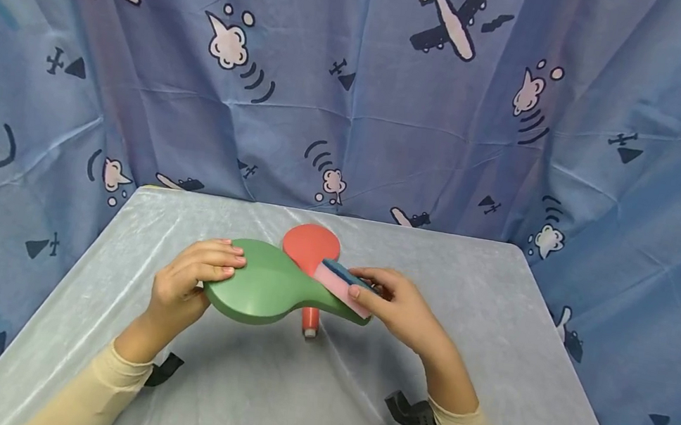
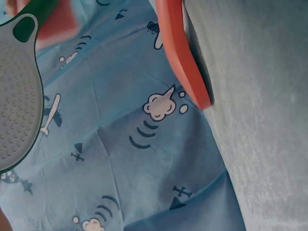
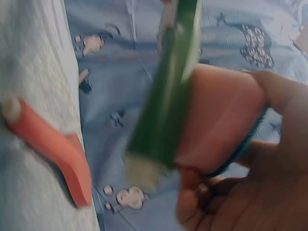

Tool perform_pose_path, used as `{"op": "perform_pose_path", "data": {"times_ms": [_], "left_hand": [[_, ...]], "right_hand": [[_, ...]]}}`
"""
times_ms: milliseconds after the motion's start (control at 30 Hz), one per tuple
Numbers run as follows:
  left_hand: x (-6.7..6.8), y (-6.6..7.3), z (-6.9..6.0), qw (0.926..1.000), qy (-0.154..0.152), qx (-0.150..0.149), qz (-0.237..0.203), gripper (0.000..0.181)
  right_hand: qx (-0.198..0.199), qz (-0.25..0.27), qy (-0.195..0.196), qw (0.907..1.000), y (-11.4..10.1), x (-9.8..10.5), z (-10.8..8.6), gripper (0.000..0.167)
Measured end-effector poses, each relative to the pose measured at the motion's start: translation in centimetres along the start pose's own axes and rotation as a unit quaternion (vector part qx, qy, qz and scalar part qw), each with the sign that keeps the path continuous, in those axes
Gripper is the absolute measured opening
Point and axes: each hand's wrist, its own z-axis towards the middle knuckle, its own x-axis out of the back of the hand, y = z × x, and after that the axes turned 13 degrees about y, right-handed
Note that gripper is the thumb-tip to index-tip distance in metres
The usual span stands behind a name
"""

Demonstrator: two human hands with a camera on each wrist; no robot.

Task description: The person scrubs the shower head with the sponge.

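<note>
My left hand (image 1: 188, 282) grips the round head of a green paddle (image 1: 261, 288), its smooth side up in the head view. The left wrist view shows the paddle's other face, grey and covered in small bumps. Between the thumb and fingers of my right hand (image 1: 405, 309) is a pink sponge (image 1: 340, 289) with a blue scouring side. The sponge's pink side presses along the paddle's handle (image 3: 163, 110), close to its pale end. Behind and below them, a red paddle (image 1: 311, 243) lies on the table, partly hidden by the green one.
A pale grey cloth covers the table (image 1: 216, 396). Blue curtain fabric (image 1: 305, 81) with plane and cloud prints hangs behind the table and at both sides. Black straps (image 1: 414, 413) hang near both wrists.
</note>
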Motion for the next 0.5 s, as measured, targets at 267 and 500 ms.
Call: {"op": "perform_pose_path", "data": {"times_ms": [267,500], "left_hand": [[0.9,-0.5,-0.6,0.9947,0.039,0.095,0.012,0.011],[2.6,-1.2,-1.5,0.9667,0.115,0.228,0.012,0.018]], "right_hand": [[0.075,0.020,-0.003,0.9970,0.1,1.7,-0.1,0.045],[0.068,0.066,0.018,0.9954,1.0,2.8,0.4,0.051]]}}
